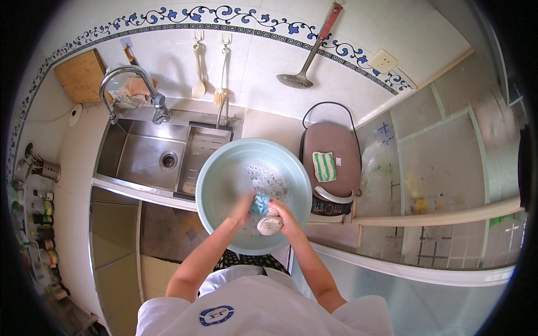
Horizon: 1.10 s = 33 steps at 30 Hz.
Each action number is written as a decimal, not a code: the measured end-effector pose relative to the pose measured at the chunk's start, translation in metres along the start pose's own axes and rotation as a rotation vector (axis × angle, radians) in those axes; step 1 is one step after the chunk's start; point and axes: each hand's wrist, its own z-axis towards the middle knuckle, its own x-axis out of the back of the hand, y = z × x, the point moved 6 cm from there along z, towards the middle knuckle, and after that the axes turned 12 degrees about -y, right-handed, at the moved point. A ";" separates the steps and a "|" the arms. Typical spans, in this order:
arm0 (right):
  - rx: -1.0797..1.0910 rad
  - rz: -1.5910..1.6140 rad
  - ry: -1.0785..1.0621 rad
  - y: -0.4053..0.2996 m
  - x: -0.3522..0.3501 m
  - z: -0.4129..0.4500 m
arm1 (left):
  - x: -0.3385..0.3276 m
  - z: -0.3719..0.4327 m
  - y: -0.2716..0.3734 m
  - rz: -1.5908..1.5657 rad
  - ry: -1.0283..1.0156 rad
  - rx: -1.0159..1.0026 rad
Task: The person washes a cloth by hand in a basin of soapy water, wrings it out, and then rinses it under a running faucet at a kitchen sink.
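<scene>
A large pale blue plastic basin (297, 176) stands at the counter's edge, with soapy water (267, 176) and foam inside. Over the water both my hands grip a bunched wet cloth, blue (260, 204) at one end and whitish (270, 223) at the other. My left hand (242, 208) closes on the blue part; a blurred patch covers some of its fingers. Closed on the cloth where blue meets white is my right hand (285, 216). The whitish end hangs below my hands.
Left of the basin is a steel sink (151, 147) with a curved faucet (126, 69). On the right, a brown electric appliance (332, 138) carries a green-striped sponge cloth (324, 166). A skimmer (300, 77) hangs on the wall; bottles (44, 208) line the far left.
</scene>
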 end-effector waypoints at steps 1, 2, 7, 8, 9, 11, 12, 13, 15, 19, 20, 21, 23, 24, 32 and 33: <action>-0.030 -0.124 0.050 0.000 -0.004 0.000 | 0.001 0.001 -0.009 -0.078 -0.013 0.056; -0.059 -0.249 0.099 0.000 -0.008 0.000 | -0.003 0.005 -0.016 -0.257 -0.105 0.114; -0.032 -0.602 0.186 -0.006 -0.012 0.003 | -0.035 -0.016 -0.025 -0.333 -0.086 0.268; 0.014 -0.685 0.167 -0.008 -0.017 0.004 | -0.033 -0.017 -0.029 -0.331 -0.088 0.304; 0.063 -0.769 0.157 -0.012 -0.018 0.003 | -0.038 -0.019 -0.030 -0.328 -0.097 0.349; 0.107 -0.888 0.171 -0.009 -0.007 0.003 | -0.043 -0.021 -0.026 -0.279 -0.074 0.355; 0.151 -1.007 0.175 -0.011 -0.011 0.004 | -0.039 -0.018 -0.026 -0.244 -0.065 0.322; 0.149 -1.008 0.171 -0.009 -0.012 0.004 | -0.035 -0.016 -0.026 -0.207 -0.056 0.290; 0.291 -1.159 0.227 -0.016 -0.023 0.001 | -0.033 -0.015 -0.023 -0.173 -0.027 0.274; 0.430 -1.155 0.253 -0.026 -0.040 -0.003 | -0.039 -0.020 -0.006 -0.126 0.106 0.175; 0.445 -1.228 0.230 -0.025 -0.043 -0.003 | -0.039 -0.020 -0.006 -0.129 0.107 0.174; 0.460 -1.300 0.207 -0.025 -0.046 -0.003 | -0.035 -0.021 -0.005 -0.057 0.172 0.176; 0.441 -1.273 0.223 -0.021 -0.043 -0.002 | -0.029 -0.020 -0.006 0.013 0.237 0.176; 0.423 -1.244 0.241 -0.019 -0.040 -0.002 | -0.023 -0.017 -0.008 0.033 0.262 0.132; 0.426 -1.250 0.268 -0.009 -0.025 -0.002 | -0.004 -0.008 -0.016 0.302 0.440 -0.050; 0.411 -1.233 0.271 -0.007 -0.023 -0.002 | 0.005 -0.002 -0.021 0.386 0.442 -0.047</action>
